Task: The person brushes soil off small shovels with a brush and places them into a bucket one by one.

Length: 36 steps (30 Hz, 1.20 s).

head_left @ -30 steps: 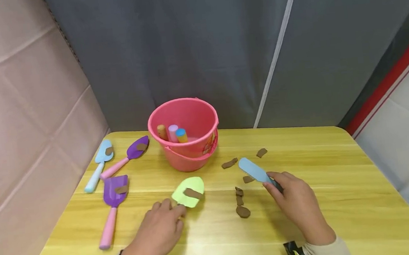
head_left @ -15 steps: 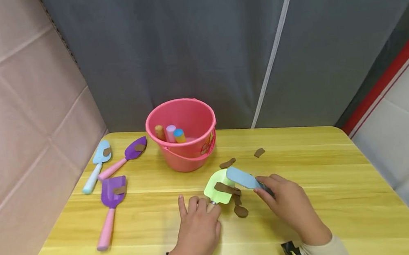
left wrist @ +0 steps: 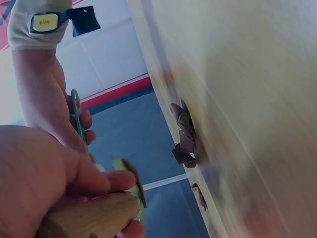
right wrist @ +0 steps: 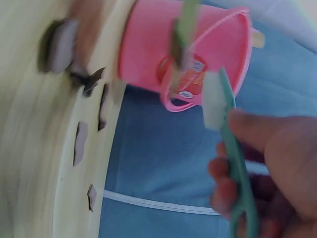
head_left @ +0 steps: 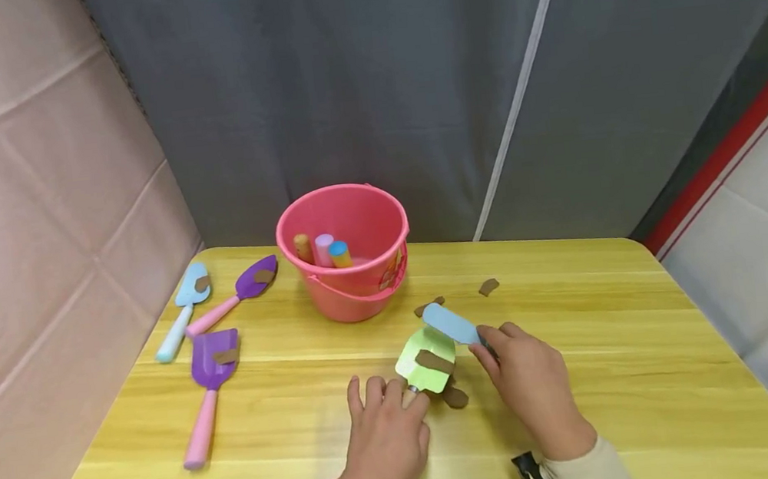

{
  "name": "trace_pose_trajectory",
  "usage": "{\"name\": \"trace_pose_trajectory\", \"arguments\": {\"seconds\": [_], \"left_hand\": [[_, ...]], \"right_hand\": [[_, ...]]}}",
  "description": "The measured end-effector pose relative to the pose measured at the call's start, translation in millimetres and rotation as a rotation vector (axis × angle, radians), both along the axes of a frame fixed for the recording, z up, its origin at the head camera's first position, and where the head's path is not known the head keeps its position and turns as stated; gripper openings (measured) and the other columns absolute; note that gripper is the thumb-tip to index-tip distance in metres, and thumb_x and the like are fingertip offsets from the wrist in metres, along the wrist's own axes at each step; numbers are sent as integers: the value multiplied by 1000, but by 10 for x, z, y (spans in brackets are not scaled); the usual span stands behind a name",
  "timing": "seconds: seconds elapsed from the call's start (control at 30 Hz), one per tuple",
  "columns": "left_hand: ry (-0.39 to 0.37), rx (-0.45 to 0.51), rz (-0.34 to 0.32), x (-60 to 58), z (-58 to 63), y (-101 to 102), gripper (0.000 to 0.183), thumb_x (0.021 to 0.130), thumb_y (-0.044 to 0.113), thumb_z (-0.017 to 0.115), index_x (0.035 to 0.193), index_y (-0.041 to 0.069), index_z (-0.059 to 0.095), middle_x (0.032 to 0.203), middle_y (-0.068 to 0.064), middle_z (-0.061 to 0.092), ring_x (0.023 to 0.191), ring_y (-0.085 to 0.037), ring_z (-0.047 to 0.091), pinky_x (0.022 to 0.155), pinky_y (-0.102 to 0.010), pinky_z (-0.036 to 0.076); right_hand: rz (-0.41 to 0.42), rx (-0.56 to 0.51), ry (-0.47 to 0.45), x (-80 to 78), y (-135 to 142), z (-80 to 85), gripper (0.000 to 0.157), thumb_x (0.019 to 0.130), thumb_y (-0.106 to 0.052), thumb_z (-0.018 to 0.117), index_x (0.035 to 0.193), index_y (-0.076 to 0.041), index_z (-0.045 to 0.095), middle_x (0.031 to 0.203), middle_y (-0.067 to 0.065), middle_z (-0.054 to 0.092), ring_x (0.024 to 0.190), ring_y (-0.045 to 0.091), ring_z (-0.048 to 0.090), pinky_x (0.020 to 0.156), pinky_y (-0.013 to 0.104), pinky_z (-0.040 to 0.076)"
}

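My left hand (head_left: 383,448) grips the wooden handle (left wrist: 94,218) of a small lime-green toy shovel. Its blade (head_left: 420,379) is held over the table and carries a flat brown piece (head_left: 435,361). My right hand (head_left: 533,387) holds a small brush (head_left: 449,324) by its handle; white bristles (right wrist: 215,101) show in the right wrist view. The brush head is close to the blade's upper right edge; contact cannot be made out. Below the blade lie several brown pieces (head_left: 455,397), partly hidden in the head view. Another brown piece (head_left: 489,286) lies farther back.
A pink bucket (head_left: 355,304) with several coloured handles inside stands at the back. At the left lie a light-blue shovel (head_left: 173,343), a purple pointed shovel (head_left: 247,285) and a purple square shovel (head_left: 200,434), each with a brown piece on its blade.
My left hand has carried the green shovel rightward from the table's middle to over the brown pieces. The brush in my right hand has shifted slightly left toward the blade.
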State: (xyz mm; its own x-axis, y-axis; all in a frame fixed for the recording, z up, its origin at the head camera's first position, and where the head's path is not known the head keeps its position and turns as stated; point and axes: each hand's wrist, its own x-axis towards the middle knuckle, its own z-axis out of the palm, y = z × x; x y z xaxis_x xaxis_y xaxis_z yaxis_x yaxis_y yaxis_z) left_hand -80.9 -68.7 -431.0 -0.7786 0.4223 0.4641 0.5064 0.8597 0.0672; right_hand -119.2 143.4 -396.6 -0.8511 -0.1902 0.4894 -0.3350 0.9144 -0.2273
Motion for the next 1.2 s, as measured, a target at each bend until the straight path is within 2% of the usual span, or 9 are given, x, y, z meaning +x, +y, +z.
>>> {"name": "trace_pose_trajectory", "arguments": {"seconds": [0.17,0.3,0.4,0.57,0.63,0.8,0.9,1.03,1.2], "left_hand": [[-6,46,-9,-11,-1,-18,9,83,20,66,91,20,69,106,-6,62,94,-30,48,91,-64,34],[4,62,-24,-18,13,-4,8,83,19,65,91,19,68,103,-6,61,92,-29,47,90,-63,35],[6,58,-24,-16,32,12,7,83,20,64,90,19,67,103,-7,60,94,-29,48,91,-65,33],[-15,37,10,-16,40,5,6,84,20,65,90,19,66,107,-6,61,99,-30,49,95,-70,29],[-14,37,17,-26,31,-3,5,84,20,65,89,19,65,107,-6,61,100,-31,49,96,-70,28],[-1,46,10,-36,24,-1,5,83,20,65,88,20,65,106,-6,62,100,-31,50,95,-70,29],[0,47,6,-18,29,11,5,83,20,65,87,20,66,104,-5,62,99,-30,50,95,-69,31],[7,54,0,-9,18,9,4,82,19,65,85,20,65,101,-5,62,97,-29,50,94,-68,31],[21,69,3,-35,8,-12,4,82,19,64,85,20,64,99,-5,60,95,-29,49,94,-68,29]], "right_hand": [[117,14,-75,7,24,18,23,81,-23,82,101,-14,76,71,-9,51,53,5,37,48,24,36],[185,56,-130,9,23,11,22,81,-26,81,100,-16,77,74,-13,53,56,2,39,51,23,39],[155,52,-115,5,5,-1,22,82,-26,81,100,-15,76,74,-10,54,55,4,42,50,25,40],[24,-7,6,-9,11,-4,25,83,-22,80,104,-9,75,75,0,59,51,10,44,45,29,38],[45,-19,13,-13,45,5,27,82,-22,81,105,-9,75,76,-2,59,52,8,44,46,27,38],[179,16,-87,-14,64,4,24,80,-23,82,102,-14,77,73,-11,52,55,3,38,50,23,37],[114,24,-70,-26,9,-40,25,83,-24,80,104,-11,76,73,-6,55,52,5,39,47,25,38],[11,-39,-43,-45,2,-69,29,86,-23,77,109,-7,74,77,1,61,51,9,42,46,28,38],[80,-56,-103,-28,103,-24,25,81,-22,82,104,-11,77,74,-8,57,54,5,40,50,25,37]]}}
